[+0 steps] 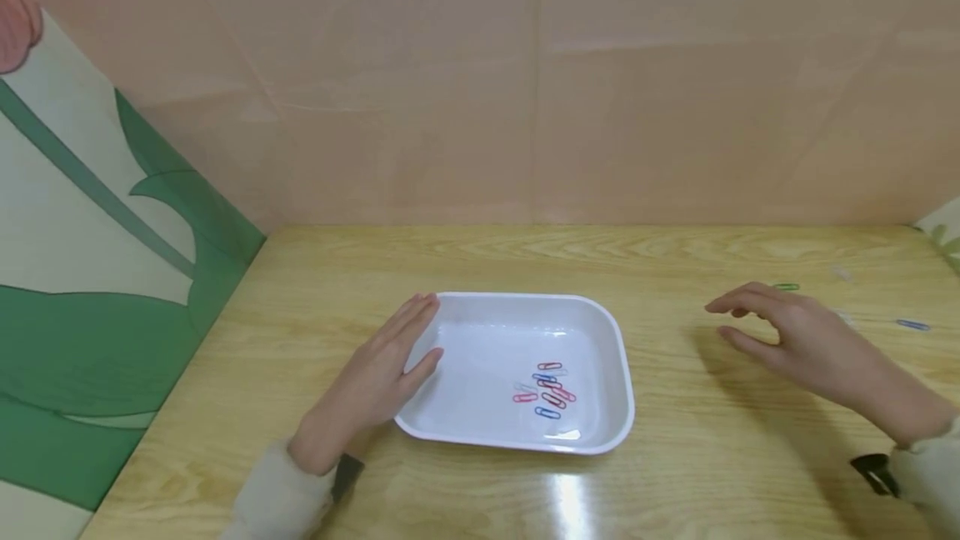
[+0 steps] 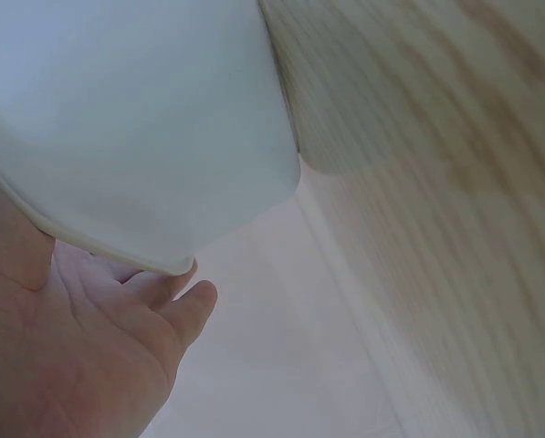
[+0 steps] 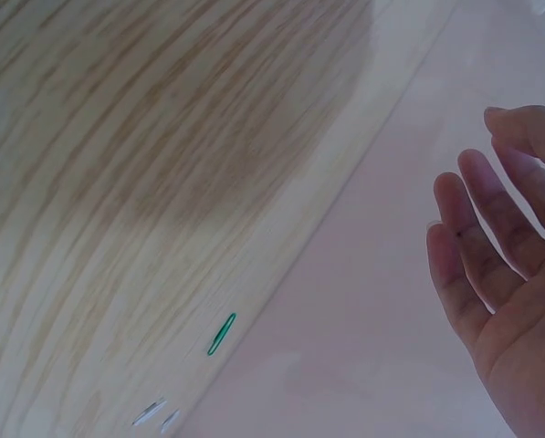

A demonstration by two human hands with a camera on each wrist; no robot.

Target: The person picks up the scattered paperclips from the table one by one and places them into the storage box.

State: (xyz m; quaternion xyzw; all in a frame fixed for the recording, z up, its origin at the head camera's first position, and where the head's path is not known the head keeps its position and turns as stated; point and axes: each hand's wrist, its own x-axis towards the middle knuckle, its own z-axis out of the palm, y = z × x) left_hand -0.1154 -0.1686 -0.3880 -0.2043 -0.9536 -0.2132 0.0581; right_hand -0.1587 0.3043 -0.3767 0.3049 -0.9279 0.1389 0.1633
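Note:
A white tray (image 1: 465, 407) stands on the wooden table, with a loose cluster of red, pink, blue and whitish paper clips (image 1: 553, 397) in its right half. At the tray's left side my left hand (image 1: 375, 373) rests against the rim, its fingers straight. The left wrist view shows that hand (image 2: 99, 338) beneath the rim by the outer wall. Off to the right, my right hand (image 1: 802, 340) hovers over the table with loosely bent fingers and nothing in them. Beyond it lies a green paper clip (image 1: 786, 287); the right wrist view shows a clear gap between them.
A blue paper clip (image 1: 912, 324) lies near the table's right side, and a pale one (image 1: 842, 273) farther back. A plain pinkish covering (image 1: 450, 107) rises behind the table's far edge. Along the left stands a panel with green leaf shapes (image 1: 90, 348).

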